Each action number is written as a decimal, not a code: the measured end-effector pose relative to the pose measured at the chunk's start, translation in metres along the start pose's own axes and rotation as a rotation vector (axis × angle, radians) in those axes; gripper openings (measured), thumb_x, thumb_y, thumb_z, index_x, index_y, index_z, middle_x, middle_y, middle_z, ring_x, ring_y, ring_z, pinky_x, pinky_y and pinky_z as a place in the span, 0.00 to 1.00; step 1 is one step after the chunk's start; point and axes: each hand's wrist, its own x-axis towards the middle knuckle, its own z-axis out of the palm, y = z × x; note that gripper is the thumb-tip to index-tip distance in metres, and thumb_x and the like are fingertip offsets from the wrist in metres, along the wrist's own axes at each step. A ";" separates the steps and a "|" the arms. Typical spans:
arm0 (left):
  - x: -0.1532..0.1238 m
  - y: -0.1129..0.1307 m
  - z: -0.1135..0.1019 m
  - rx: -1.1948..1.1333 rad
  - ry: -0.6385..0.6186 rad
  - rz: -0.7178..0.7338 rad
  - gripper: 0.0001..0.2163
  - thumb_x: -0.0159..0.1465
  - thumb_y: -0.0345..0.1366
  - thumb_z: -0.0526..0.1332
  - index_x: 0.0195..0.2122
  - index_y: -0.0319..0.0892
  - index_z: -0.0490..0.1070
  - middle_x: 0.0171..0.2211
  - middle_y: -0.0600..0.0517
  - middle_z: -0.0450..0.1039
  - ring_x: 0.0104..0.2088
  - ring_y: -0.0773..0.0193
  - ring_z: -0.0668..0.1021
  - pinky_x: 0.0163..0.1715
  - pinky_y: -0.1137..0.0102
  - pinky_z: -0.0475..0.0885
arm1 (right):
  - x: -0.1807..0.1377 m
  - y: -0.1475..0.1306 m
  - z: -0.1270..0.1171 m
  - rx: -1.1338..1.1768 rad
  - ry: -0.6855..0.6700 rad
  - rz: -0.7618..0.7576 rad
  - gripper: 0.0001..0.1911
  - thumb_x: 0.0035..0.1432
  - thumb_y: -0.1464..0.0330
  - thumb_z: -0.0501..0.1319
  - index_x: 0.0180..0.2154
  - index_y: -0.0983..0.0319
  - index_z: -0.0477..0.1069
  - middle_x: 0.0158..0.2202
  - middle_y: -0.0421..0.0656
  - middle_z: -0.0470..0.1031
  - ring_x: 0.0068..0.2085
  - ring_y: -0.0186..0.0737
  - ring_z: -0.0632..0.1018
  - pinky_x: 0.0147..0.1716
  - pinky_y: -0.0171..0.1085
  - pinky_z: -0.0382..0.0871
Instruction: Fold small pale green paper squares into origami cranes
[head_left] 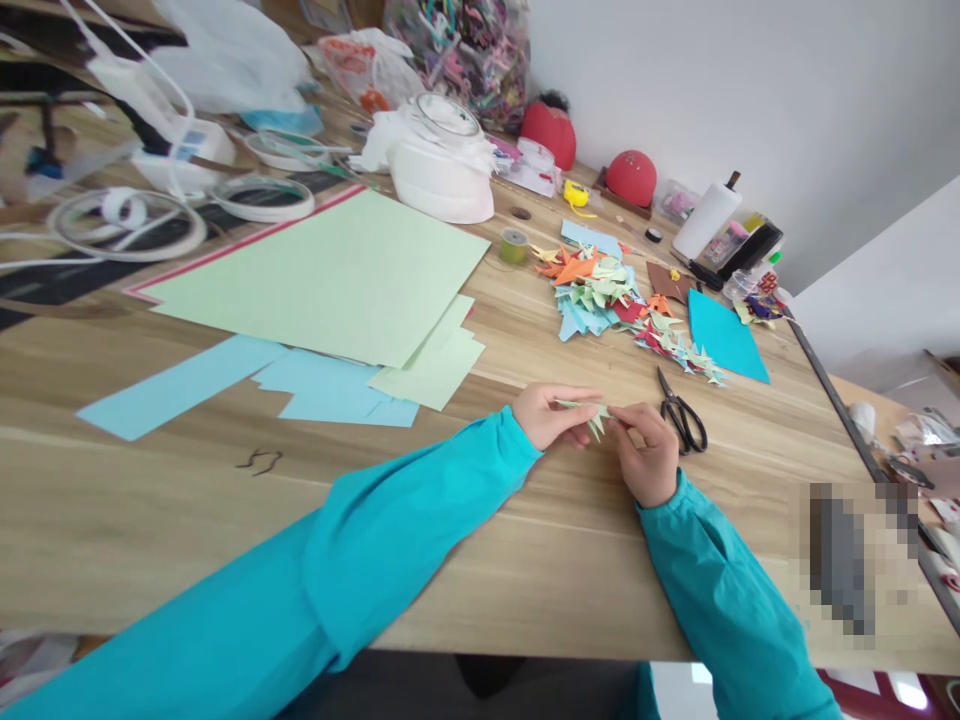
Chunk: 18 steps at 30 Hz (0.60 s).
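Note:
A small pale green folded paper piece (595, 424) with pointed ends is held between both hands, just above the wooden table. My left hand (551, 413) is closed on its left side, thumb on top. At its right tip, my right hand (643, 450) pinches with thumb and fingertips. Black-handled scissors (681, 415) lie right beside my right hand. Beyond the hands is a pile of folded paper pieces (592, 285) in orange, green, blue and red. Part of the held piece is hidden by my fingers.
Large pale green sheets (322, 270) lie at the left, with light blue paper strips (187, 385) in front. A green spool (514, 246) and a turquoise sheet (727, 337) sit farther back. White cable coils (127, 225), a white covered roll (442, 170) and red pincushion-like domes (631, 178) line the back.

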 end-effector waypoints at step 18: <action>0.004 -0.014 -0.012 0.781 -0.007 0.694 0.10 0.55 0.32 0.58 0.37 0.45 0.75 0.36 0.47 0.76 0.39 0.61 0.75 0.43 0.67 0.67 | 0.001 0.002 0.000 0.033 -0.027 0.036 0.09 0.52 0.73 0.58 0.37 0.61 0.71 0.27 0.41 0.70 0.29 0.36 0.71 0.30 0.37 0.68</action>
